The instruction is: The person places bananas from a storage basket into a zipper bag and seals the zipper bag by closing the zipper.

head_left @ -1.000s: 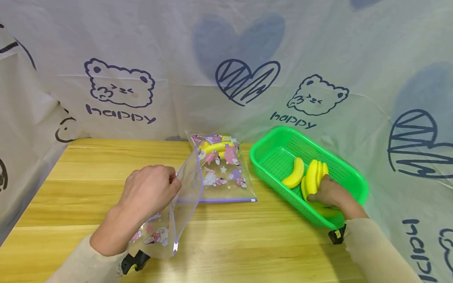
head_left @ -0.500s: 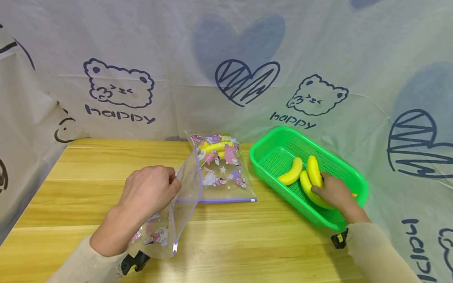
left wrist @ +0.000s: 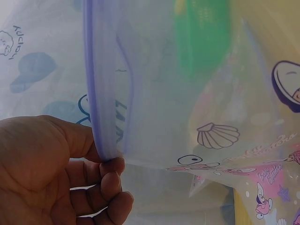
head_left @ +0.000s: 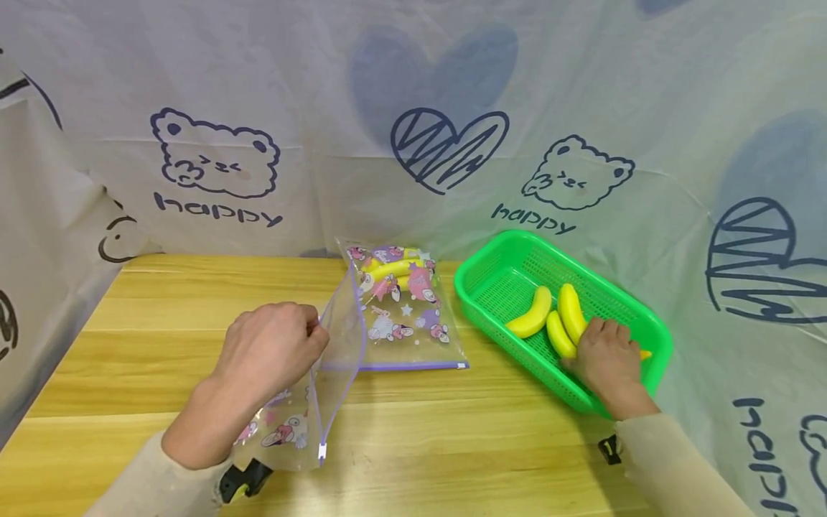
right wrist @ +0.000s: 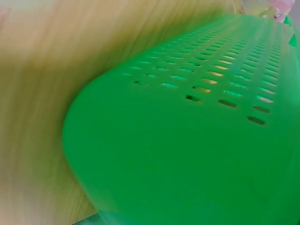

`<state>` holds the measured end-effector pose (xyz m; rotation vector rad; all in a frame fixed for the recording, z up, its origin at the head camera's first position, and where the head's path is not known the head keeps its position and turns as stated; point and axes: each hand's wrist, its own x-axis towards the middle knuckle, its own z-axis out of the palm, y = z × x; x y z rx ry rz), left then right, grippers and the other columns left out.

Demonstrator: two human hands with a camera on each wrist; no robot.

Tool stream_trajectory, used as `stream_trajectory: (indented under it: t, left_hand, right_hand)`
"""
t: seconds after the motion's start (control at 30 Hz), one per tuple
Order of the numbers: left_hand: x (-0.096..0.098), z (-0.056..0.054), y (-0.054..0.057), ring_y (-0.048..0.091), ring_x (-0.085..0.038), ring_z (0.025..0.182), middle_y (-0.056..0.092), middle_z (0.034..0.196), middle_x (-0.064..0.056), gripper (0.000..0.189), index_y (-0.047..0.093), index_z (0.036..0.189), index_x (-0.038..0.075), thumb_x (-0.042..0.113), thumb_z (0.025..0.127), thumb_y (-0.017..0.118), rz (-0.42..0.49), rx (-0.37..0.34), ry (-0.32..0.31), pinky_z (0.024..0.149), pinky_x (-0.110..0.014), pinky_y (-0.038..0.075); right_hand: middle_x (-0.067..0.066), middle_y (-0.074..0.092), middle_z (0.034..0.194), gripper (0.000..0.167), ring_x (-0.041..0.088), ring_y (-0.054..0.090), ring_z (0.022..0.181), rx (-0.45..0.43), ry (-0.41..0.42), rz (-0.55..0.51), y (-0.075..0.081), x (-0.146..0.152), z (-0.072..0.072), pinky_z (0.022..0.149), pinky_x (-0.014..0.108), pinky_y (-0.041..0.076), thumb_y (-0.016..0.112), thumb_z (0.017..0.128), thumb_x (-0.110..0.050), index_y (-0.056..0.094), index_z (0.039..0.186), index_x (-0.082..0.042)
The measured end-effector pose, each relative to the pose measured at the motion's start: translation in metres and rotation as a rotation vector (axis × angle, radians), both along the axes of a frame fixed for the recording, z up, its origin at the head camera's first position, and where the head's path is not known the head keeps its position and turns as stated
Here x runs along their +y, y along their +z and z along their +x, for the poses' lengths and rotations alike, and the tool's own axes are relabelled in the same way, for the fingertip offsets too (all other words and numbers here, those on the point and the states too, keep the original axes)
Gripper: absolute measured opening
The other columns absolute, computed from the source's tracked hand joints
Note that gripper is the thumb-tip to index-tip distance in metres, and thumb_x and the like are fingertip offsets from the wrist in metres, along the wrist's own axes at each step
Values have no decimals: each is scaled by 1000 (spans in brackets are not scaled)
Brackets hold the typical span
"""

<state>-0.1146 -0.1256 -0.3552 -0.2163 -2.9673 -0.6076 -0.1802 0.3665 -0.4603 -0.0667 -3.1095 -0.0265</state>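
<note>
My left hand (head_left: 274, 345) pinches the purple-edged mouth of a clear printed zipper bag (head_left: 339, 359), holding it open; in the left wrist view, thumb and forefinger grip the purple zip strip (left wrist: 90, 70). My right hand (head_left: 607, 359) reaches down inside the green basket (head_left: 478, 309). Its thumb lies left of two yellow bananas (head_left: 571, 312) and its fingers curl over them, with the fingertips hidden. Another banana (head_left: 533, 314) lies apart to the left in the basket. A yellow-orange tip (head_left: 645, 355) shows right of the hand. The right wrist view shows only the basket's outer side (right wrist: 154, 140).
A second zipper bag (head_left: 413, 345), with bananas inside and its purple zip closed, lies flat between the open bag and the basket. A white slider (head_left: 321, 451) sits at the open bag's near corner. Printed cloth (head_left: 362, 201) hangs behind the wooden table (head_left: 439, 445).
The bunched bananas in the basket have spread apart, and my right hand has shifted its hold and turned further over them. The left hand and its bag have stayed nearly still.
</note>
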Motion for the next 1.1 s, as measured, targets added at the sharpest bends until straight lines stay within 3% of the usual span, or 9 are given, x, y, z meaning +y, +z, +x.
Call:
stream_trajectory:
  t: [0.1, 0.3, 0.8, 1.1]
  left_hand:
    - [0, 0, 0, 35, -16, 52, 35, 55, 3, 40, 38, 58, 19, 16, 92, 57, -1, 0, 0, 51, -33, 28]
    - [-1, 1, -1, 37, -16, 52, 36, 55, 3, 40, 38, 58, 20, 16, 93, 57, -4, 1, 4, 51, -34, 28]
    - [-4, 1, -3, 37, -16, 52, 36, 57, 3, 38, 39, 58, 20, 17, 92, 56, -12, 8, 5, 51, -34, 28]
    - [-8, 1, -2, 37, -16, 52, 36, 57, 3, 37, 39, 59, 20, 16, 92, 54, -18, 12, 9, 50, -34, 27]
  right_hand:
    - [36, 49, 99, 72, 57, 51, 99, -9, 2, 8, -3, 3, -2, 77, 66, 46, 83, 84, -37, 42, 110, 17]
    - [35, 49, 100, 81, 55, 50, 98, -27, -17, -11, -10, 6, -8, 78, 66, 45, 90, 80, -44, 42, 109, 14]
    - [35, 46, 101, 75, 56, 47, 95, 34, -8, -15, -20, 9, -12, 72, 71, 45, 84, 84, -37, 40, 117, 13]
    - [31, 49, 99, 79, 51, 48, 90, 120, -7, -15, 0, 3, -10, 67, 70, 45, 85, 82, -44, 42, 118, 13]
